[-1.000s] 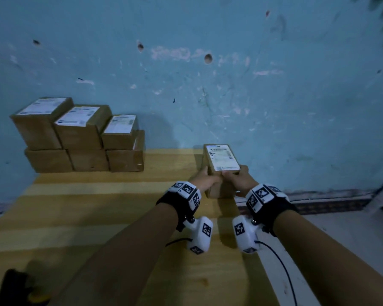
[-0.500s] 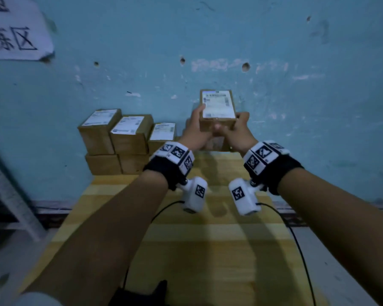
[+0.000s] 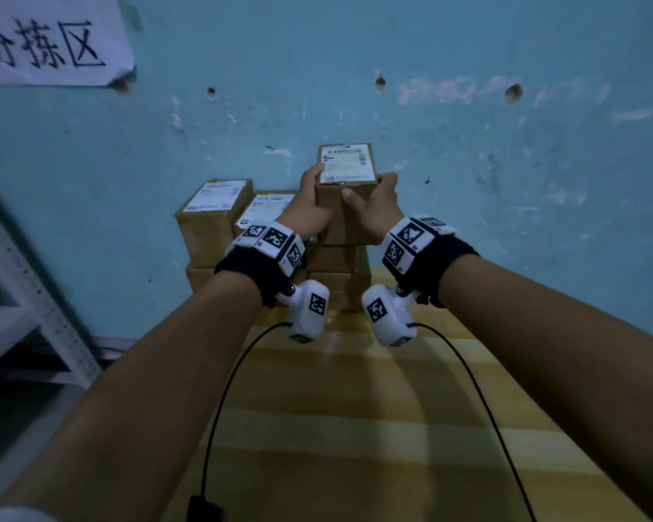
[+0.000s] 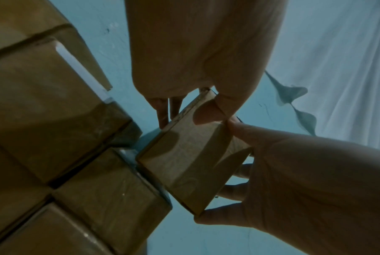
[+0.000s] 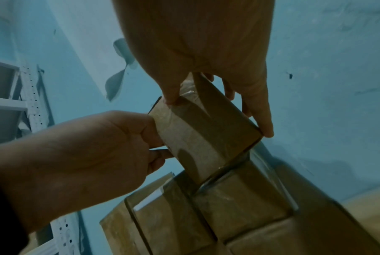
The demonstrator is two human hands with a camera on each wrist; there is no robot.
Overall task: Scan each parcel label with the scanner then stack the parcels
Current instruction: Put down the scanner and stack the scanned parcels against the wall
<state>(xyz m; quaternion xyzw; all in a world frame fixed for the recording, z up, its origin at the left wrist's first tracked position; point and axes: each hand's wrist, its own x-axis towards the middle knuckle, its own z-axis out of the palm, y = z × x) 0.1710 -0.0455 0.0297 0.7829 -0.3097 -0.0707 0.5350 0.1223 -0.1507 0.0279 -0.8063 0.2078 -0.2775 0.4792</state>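
Both hands grip one labelled parcel (image 3: 347,190) from opposite sides: left hand (image 3: 311,209) and right hand (image 3: 374,212), fingers curled round its edges. The parcel sits atop the stacked parcels (image 3: 213,216) against the blue wall (image 3: 506,182), on the wooden table (image 3: 355,427).

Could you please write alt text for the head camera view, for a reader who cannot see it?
Both hands, left hand and right hand, hold a labelled cardboard parcel above the stacked parcels against a blue wall, at the far end of a wooden table.
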